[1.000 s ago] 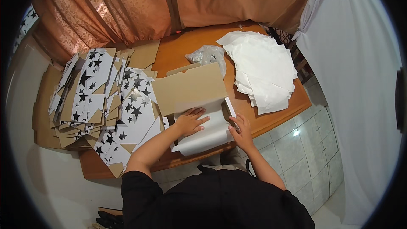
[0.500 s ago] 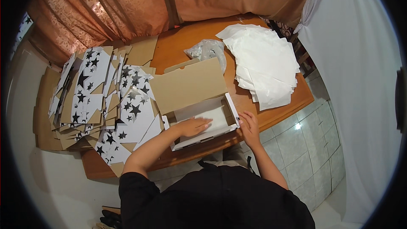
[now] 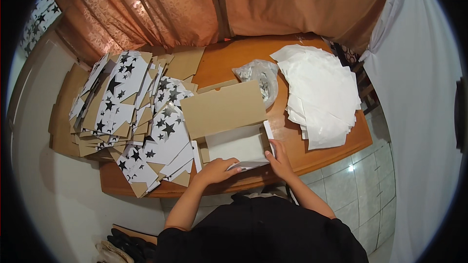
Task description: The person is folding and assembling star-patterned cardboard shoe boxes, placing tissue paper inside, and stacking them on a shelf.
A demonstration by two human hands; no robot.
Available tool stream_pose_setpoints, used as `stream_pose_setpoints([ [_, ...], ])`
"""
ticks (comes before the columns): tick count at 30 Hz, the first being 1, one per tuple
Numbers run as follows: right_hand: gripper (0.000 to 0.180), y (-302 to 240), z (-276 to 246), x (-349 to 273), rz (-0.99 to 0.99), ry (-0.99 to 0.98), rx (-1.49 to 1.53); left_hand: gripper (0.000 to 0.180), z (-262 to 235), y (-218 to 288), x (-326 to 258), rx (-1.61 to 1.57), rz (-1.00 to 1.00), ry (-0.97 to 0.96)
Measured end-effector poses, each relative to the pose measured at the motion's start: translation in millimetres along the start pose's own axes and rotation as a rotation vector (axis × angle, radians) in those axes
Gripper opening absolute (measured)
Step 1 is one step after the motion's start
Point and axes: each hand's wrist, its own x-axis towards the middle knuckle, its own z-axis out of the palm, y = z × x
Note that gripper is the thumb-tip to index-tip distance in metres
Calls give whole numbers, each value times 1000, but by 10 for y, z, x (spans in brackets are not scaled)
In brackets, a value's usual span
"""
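An opened cardboard box [image 3: 225, 112] sits at the table's front edge, its brown lid raised toward the back. White paper [image 3: 234, 142] lines its inside. My left hand [image 3: 218, 170] is closed on the front wall left of its middle, thumb along the upper edge and other fingers largely hidden. At the front right corner, my right hand [image 3: 280, 161] grips the same box, thumb over the edge.
Flattened star-printed cardboard boxes [image 3: 168, 127] are heaped on the left of the wooden table [image 3: 222, 56]. Behind the box lies a clear plastic bag [image 3: 261, 75] with silvery contents. White paper sheets [image 3: 319, 95] are stacked at the right.
My left hand has come out of the box and now holds its front wall. My right hand has shifted toward the front right corner. The view has moved slightly.
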Motion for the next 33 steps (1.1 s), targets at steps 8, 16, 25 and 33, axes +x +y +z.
stream_pose_setpoints([
  [8,18,100,-304,1119,-150,97,-226,30,64,-73,66,27,109,404],
  [16,17,525,3,1992,-296,133,-743,21,83,27,-51,37,-90,610],
  [25,15,681,105,2067,-258,176,-684,15,66,62,99,192,-54,737],
  [33,17,481,49,1932,-176,163,-658,33,125,-169,420,440,10,813],
])
